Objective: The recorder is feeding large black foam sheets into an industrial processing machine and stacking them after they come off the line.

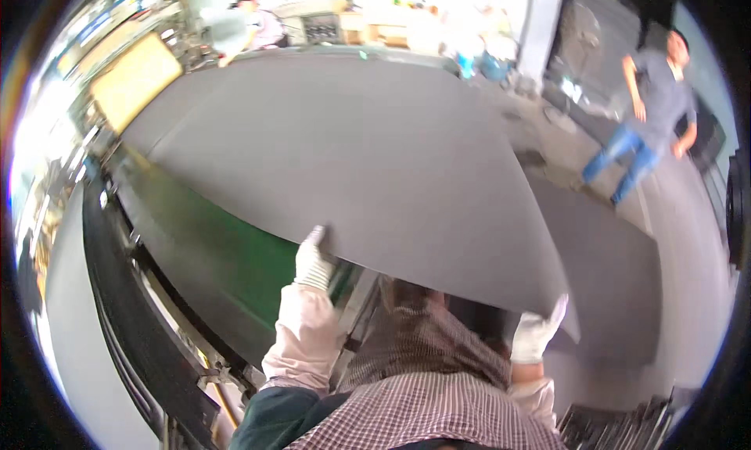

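A large thin grey sheet (368,153) spreads in front of me, its near edge running from left to right just ahead of my body. My left hand (314,264), in a white knitted glove, grips that edge left of the middle, thumb on top and the other fingers hidden underneath. Close to the sheet's near right corner, my right hand (540,331), also gloved in white, holds the edge with its thumb raised along the top. Part of the sheet hangs over a green belt surface (242,254) on the left.
A black machine rail (141,309) with metal fittings runs along my left. Another dark grey sheet (614,270) lies lower at the right. One person (653,114) stands at the far right; another person (266,26) is beyond the sheet's far edge. A yellowish board (137,82) stands at the far left.
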A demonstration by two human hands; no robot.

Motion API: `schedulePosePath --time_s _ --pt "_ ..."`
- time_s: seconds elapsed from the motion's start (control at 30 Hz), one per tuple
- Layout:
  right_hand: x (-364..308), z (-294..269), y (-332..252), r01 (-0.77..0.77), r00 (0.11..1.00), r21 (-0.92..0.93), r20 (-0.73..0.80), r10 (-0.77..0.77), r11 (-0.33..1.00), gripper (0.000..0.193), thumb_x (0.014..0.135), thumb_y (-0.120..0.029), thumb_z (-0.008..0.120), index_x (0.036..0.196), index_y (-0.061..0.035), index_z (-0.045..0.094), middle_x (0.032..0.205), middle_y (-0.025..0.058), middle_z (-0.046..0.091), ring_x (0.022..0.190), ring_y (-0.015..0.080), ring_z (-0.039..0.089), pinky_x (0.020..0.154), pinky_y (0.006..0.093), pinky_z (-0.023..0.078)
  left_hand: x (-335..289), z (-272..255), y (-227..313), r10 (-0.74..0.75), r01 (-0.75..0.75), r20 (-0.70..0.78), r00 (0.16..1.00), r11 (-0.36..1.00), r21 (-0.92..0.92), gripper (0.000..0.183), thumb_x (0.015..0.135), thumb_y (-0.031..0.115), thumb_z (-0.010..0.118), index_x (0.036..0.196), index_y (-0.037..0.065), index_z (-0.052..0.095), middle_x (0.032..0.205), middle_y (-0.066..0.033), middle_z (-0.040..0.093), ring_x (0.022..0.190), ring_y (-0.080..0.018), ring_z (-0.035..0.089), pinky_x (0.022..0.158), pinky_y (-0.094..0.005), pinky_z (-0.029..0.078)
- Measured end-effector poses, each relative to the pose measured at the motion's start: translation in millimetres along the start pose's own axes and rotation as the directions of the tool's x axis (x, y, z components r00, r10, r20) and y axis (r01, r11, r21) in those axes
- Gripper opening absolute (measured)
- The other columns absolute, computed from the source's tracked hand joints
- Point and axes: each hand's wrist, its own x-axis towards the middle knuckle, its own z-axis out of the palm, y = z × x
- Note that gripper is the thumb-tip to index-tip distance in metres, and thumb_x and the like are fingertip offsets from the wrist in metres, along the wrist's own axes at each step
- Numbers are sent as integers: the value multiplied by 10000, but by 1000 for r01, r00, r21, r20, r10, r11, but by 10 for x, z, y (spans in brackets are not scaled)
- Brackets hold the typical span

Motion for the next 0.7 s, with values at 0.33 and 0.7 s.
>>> schedulePosePath --time_s 0.33,0.7 --pt "206 202 -100 -889 -104 -176 976 189 423 414 846 -223 533 1150 57 562 1102 172 631 1059 365 563 912 359 445 -1020 1028 -1077 1 108 -169 986 763 637 485 876 304 606 1254 18 507 1262 -147 514 1108 -249 502 1004 -357 363" --pt "-3084 363 3918 -939 -291 -212 64 955 -272 330 795 -159 692 1050 37 616 854 122 661 724 183 613 687 276 490 670 -91 -235 519 -4 244 819 -421 907 572 848 240 627 1325 -1 425 1301 -137 493 1130 -205 495 951 -341 407"
